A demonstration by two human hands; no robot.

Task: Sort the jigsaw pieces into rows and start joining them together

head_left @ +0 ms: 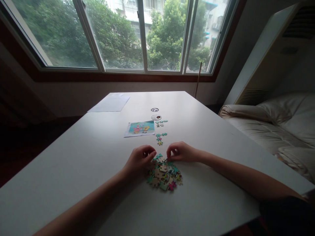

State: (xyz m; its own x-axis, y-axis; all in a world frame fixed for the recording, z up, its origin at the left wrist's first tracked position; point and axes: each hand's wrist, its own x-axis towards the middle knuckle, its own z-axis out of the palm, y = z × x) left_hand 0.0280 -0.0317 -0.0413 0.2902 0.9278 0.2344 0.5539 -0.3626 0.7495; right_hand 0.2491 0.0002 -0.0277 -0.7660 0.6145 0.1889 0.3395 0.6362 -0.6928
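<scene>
A heap of loose jigsaw pieces (pixel 164 175) lies on the white table (pixel 98 157) in front of me. My left hand (pixel 139 160) rests at the heap's left edge with fingers curled and pinched on pieces there. My right hand (pixel 180 152) sits at the heap's far right edge, fingers curled down onto a piece. Further away lie a few joined teal pieces (pixel 160 138) and another small group (pixel 161 123). A colourful reference picture (pixel 140 128) lies flat beyond my left hand.
Two small round objects (pixel 156 113) sit past the picture. A white sheet of paper (pixel 109 103) lies at the table's far left. A cream sofa (pixel 278 124) stands to the right. Large windows (pixel 137 36) face the table.
</scene>
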